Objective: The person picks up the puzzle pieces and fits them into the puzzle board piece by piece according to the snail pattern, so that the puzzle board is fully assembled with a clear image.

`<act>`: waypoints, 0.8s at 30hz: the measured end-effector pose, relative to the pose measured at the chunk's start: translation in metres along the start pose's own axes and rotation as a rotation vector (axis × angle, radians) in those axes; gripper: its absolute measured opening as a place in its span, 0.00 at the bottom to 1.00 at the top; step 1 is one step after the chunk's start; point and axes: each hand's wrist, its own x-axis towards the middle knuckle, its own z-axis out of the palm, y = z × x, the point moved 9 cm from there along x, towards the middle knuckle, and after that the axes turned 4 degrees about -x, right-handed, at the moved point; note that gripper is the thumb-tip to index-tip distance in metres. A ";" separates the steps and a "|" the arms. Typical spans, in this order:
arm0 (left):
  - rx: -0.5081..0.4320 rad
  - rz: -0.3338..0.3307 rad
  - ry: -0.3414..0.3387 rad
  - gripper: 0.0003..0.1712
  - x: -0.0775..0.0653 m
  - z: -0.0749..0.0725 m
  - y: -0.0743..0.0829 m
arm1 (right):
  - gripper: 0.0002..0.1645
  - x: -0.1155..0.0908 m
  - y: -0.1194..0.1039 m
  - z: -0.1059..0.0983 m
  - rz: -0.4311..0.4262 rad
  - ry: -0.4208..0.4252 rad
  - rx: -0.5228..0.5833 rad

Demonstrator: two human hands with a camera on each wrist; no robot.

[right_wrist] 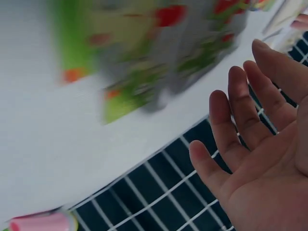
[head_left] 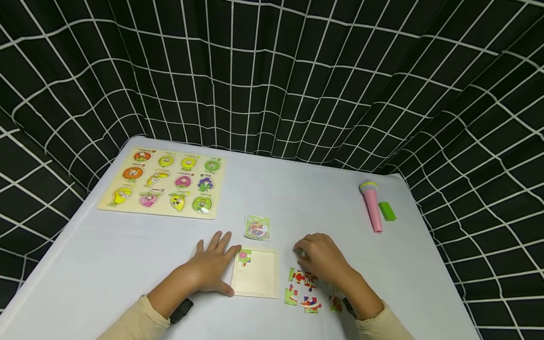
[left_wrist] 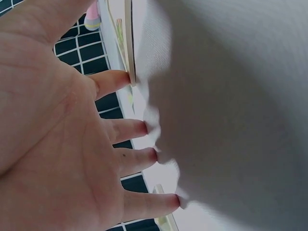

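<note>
Midway between the tabletop's point(head_left: 297, 198) side edges, my left hand point(head_left: 211, 268), fingers spread, touches the wooden tray point(head_left: 260, 278); my right hand point(head_left: 324, 257), fingers loosely parted, hovers near puzzle pieces point(head_left: 311, 304).

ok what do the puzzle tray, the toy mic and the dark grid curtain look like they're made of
Puzzle tray: probably thin wood or fibreboard, matte, going by its pale cream colour and squared edges. Toy microphone: likely smooth plastic, from the handle's even pink. Grid curtain: apparently woven cloth, matte, since it hangs in soft folds.

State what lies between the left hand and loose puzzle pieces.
Head view: the square tray, one puzzle piece in its far-left corner, then bare table.
</note>
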 end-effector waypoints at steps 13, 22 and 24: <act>-0.005 0.004 0.002 0.62 -0.002 -0.003 -0.001 | 0.14 -0.022 0.026 0.007 0.070 -0.020 0.000; 0.003 0.009 -0.002 0.62 -0.001 -0.001 -0.002 | 0.15 -0.018 0.023 0.006 0.044 -0.003 0.005; 0.003 0.011 -0.002 0.62 -0.001 -0.001 -0.001 | 0.15 -0.012 0.016 0.002 0.020 0.012 0.004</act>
